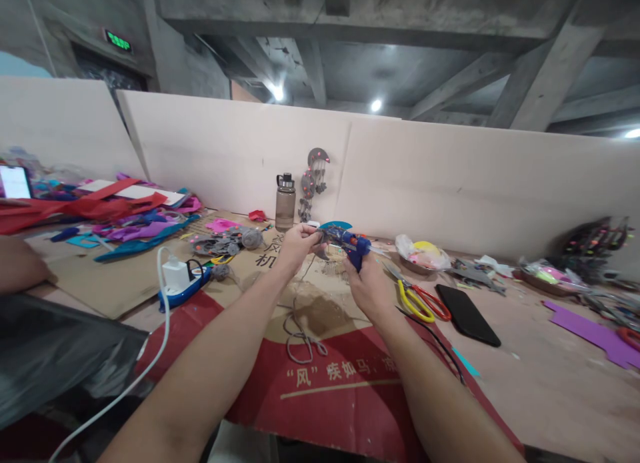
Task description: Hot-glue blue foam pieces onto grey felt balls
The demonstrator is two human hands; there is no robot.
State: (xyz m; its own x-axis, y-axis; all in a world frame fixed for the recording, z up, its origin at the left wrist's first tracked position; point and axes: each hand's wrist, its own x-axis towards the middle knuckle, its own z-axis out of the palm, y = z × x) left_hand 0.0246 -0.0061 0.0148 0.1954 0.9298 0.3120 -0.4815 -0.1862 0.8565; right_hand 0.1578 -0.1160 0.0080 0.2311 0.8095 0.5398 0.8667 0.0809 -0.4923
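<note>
Level with the bottle's base, my left hand (299, 244) pinches a small grey piece (325, 236), whose exact shape is partly hidden. My right hand (371, 286) is wrapped round the handle of a blue glue gun (357, 249). The gun's front end points left at the grey piece; whether they touch, I cannot tell. Beneath my hands lies a flattened red and brown cardboard sheet (340, 403) with printed characters. A loose grey cord (300, 339) curls on it between my forearms.
Right of my hand lie yellow- and red-handled scissors (420, 303) and a black phone (467, 315). A bottle (285, 206) stands by a grey moon ornament (317, 159). On the left are a power strip (185, 286), felt scraps (135, 231) and another person's arm (20, 266).
</note>
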